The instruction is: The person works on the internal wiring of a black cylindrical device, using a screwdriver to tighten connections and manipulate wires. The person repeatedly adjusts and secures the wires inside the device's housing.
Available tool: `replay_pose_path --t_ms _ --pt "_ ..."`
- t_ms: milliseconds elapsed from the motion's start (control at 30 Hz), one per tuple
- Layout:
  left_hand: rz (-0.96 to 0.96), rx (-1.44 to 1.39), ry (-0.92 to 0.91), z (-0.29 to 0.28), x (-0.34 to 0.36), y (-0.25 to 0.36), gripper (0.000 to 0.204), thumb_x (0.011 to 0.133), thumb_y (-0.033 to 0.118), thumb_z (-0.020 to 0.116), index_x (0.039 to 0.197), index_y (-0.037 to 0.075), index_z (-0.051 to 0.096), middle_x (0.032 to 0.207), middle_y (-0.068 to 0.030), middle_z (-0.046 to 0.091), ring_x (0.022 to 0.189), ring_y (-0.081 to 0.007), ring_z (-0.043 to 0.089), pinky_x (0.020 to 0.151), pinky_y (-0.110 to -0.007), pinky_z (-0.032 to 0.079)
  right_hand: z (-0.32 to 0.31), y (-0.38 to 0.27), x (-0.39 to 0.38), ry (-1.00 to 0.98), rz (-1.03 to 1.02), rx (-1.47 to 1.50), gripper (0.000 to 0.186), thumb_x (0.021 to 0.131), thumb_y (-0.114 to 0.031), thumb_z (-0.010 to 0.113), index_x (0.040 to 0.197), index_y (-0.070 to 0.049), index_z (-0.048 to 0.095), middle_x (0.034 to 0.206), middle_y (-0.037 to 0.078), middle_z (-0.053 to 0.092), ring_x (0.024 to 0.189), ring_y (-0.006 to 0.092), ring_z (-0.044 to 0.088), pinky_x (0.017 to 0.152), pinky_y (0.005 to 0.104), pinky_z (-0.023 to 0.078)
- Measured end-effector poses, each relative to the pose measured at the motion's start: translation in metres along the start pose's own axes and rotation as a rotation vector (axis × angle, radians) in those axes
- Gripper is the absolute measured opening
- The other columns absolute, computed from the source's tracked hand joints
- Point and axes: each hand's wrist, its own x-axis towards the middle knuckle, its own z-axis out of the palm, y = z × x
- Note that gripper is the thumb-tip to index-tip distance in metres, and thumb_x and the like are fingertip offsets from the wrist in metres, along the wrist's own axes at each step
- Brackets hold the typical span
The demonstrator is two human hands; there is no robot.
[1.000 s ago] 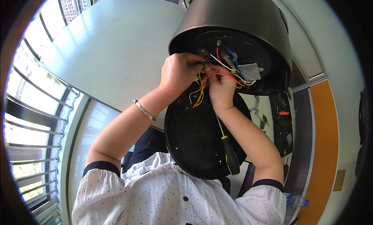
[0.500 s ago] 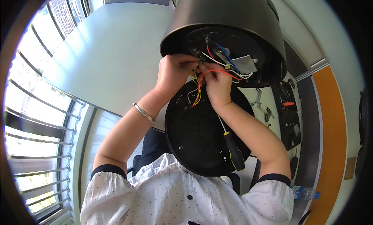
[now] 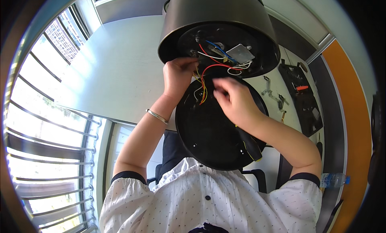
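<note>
An overturned dark metal appliance body (image 3: pixel 217 10) shows its underside with red, blue and white wires (image 3: pixel 213 66) and a silvery plate (image 3: pixel 240 53). My left hand (image 3: pixel 179 74), with a bangle at the wrist, pinches thin wires at the near rim, its fingertips partly shadowed. My right hand (image 3: pixel 235 102), slightly blurred, has loosely curled fingers with nothing visible in them, above a black round base (image 3: pixel 209 140) to which yellow and red wires hang. A black-and-yellow screwdriver (image 3: pixel 250 146) lies on that base, partly under my right forearm.
A pale tabletop (image 3: pixel 112 68) extends left toward barred windows (image 3: pixel 48 152). To the right are loose metal parts (image 3: pixel 271 92), a black tool case (image 3: pixel 305 112) with an orange-handled tool (image 3: pixel 301 88), a plastic bottle (image 3: pixel 333 180) and an orange panel (image 3: pixel 343 80).
My right hand has left the wire bundle and moved down and right, fingers loosening. My left hand stays at the wires. The appliance appears higher and further left in view.
</note>
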Motion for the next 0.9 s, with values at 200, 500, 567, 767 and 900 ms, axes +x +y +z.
replay_pose_path --t_ms 200,500,567,767,900 --pt "0.037 0.054 0.005 0.001 0.003 -0.007 0.014 0.073 0.009 0.069 0.086 0.005 0.071 0.071 -0.0107 0.068 0.062 -0.0153 0.064 0.059 -0.026 0.049 -0.038 -0.044 -0.063 -0.410 -0.033 -0.685 0.028 0.076 -0.025 0.067 0.085 0.000 0.058 0.083 0.012 0.057 0.075 0.0275 0.060 0.061 0.0331 0.052" --pt "0.026 0.078 0.021 0.004 0.005 -0.007 0.015 0.072 0.011 0.070 0.086 0.006 0.072 0.073 -0.0097 0.068 0.064 -0.0153 0.064 0.062 -0.027 0.049 -0.047 -0.038 -0.083 -0.492 0.217 -0.609 0.038 0.076 -0.002 0.056 0.113 0.006 0.052 0.084 0.019 0.058 0.079 0.0304 0.061 0.063 0.0378 0.052" --pt "0.006 0.067 0.013 0.003 0.005 -0.006 0.016 0.072 0.011 0.070 0.087 0.006 0.072 0.073 -0.0095 0.068 0.065 -0.0152 0.064 0.062 -0.027 0.049 -0.054 -0.040 -0.084 -0.478 0.271 -0.508 0.036 0.078 -0.003 0.055 0.113 0.006 0.051 0.085 0.020 0.058 0.080 0.0321 0.061 0.066 0.0394 0.051" --pt "-0.005 0.048 -0.013 0.001 0.004 -0.003 0.016 0.075 0.005 0.067 0.090 0.000 0.069 0.073 -0.0088 0.067 0.061 -0.0120 0.062 0.058 -0.024 0.050 -0.074 -0.054 -0.081 -0.266 0.294 -0.286 0.032 0.083 -0.007 0.054 0.113 0.004 0.050 0.094 0.020 0.061 0.083 0.0362 0.059 0.071 0.0427 0.048" --pt "-0.043 0.051 -0.011 0.002 0.006 -0.008 0.016 0.073 0.012 0.068 0.088 0.007 0.072 0.072 -0.0094 0.068 0.064 -0.0152 0.064 0.063 -0.027 0.048 -0.067 -0.051 -0.065 -0.276 0.359 -0.304 0.033 0.084 -0.007 0.054 0.115 0.003 0.050 0.091 0.020 0.063 0.080 0.0351 0.060 0.070 0.0423 0.048"
